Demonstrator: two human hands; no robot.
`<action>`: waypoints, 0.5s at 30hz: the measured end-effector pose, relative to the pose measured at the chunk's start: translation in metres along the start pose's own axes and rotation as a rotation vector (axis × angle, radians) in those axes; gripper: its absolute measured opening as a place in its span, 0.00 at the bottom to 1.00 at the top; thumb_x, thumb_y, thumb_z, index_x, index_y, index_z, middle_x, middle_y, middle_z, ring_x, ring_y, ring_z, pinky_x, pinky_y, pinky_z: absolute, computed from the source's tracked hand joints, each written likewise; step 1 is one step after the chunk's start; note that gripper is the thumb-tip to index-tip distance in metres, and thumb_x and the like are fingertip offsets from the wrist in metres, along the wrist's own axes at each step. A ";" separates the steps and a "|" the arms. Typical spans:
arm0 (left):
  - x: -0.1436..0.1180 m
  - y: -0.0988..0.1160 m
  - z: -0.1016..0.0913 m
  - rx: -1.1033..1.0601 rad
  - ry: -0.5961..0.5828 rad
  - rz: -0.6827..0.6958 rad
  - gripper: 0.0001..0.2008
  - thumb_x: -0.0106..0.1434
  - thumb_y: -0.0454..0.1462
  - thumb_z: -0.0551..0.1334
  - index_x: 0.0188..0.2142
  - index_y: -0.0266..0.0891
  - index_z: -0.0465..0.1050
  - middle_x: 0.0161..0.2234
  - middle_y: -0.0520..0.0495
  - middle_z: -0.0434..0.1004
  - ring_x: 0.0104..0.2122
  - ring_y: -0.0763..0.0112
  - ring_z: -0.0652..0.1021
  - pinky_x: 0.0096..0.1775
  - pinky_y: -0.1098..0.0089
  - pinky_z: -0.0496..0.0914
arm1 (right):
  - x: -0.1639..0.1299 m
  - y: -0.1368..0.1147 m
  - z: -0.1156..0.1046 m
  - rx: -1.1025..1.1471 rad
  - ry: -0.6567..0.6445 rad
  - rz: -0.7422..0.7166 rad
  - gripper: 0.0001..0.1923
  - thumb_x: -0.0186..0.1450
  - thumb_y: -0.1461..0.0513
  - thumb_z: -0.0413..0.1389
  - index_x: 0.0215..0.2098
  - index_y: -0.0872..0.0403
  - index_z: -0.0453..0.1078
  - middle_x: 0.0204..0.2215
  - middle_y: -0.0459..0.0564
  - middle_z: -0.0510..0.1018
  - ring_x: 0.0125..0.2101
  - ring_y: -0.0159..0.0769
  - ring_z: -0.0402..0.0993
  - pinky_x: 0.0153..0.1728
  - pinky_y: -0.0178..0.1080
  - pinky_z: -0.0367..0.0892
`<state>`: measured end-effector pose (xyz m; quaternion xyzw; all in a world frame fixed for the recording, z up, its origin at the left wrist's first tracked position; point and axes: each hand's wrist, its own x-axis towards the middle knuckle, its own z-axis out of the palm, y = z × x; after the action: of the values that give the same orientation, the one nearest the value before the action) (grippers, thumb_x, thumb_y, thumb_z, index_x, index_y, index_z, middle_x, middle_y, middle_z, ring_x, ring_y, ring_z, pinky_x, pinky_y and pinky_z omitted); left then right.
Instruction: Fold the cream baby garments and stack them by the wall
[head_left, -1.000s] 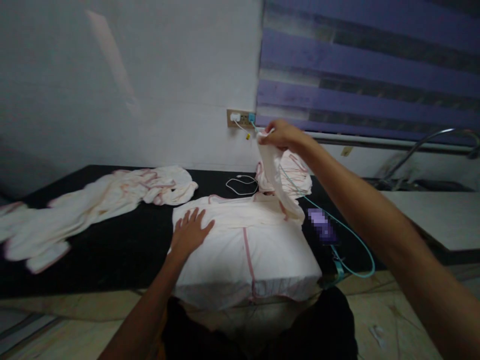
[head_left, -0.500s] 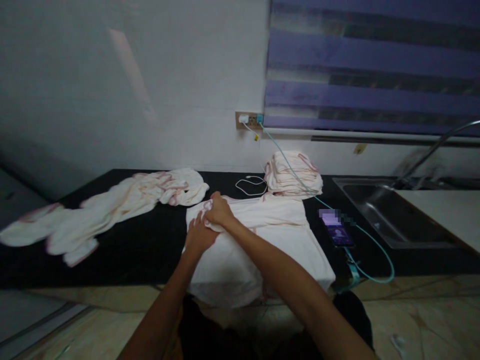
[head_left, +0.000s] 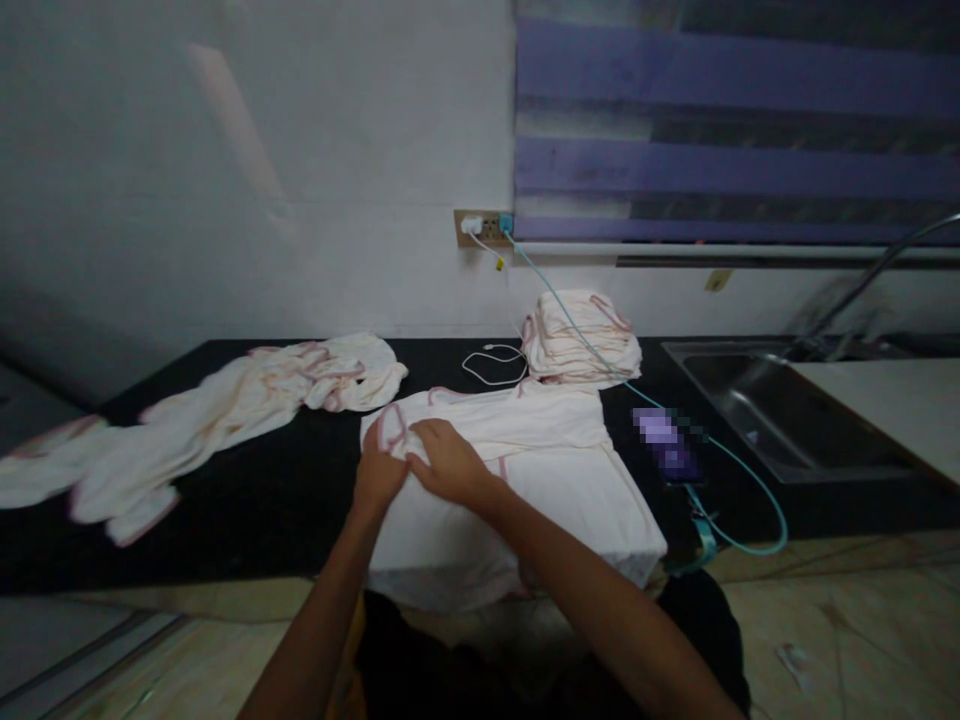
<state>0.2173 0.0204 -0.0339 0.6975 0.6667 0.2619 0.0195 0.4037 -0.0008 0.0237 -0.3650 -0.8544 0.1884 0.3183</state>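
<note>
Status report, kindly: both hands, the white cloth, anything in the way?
Left hand, right hand: close together, touching white cloth; grip unclear. White cloth: spread on counter, front hanging over edge. No visible obstruction; phone rightward, apart.

A cloth [head_left: 540, 515] is spread on the counter [head_left: 240, 530] beneath the left hand [head_left: 381, 470] and the right hand [head_left: 450, 465], while loose cloths [head_left: 247, 400] are strewn to the left of the left hand. Beyond the right hand, a cord [head_left: 493, 382] is laid, with a folded stack [head_left: 585, 350] placed farther right; right of that hand, a phone [head_left: 667, 448] is set before a sink [head_left: 765, 410].
</note>
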 end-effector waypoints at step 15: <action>-0.010 0.093 -0.028 -0.369 0.051 0.264 0.25 0.73 0.45 0.49 0.64 0.37 0.67 0.67 0.38 0.68 0.68 0.58 0.67 0.70 0.52 0.60 | -0.045 0.026 0.010 -0.334 -0.108 -0.086 0.30 0.74 0.56 0.50 0.72 0.58 0.58 0.68 0.61 0.66 0.69 0.52 0.57 0.69 0.59 0.50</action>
<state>0.2925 -0.0085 0.0214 0.7564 0.5107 0.3973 0.0956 0.4341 -0.0179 -0.0164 -0.3654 -0.9044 0.0496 0.2145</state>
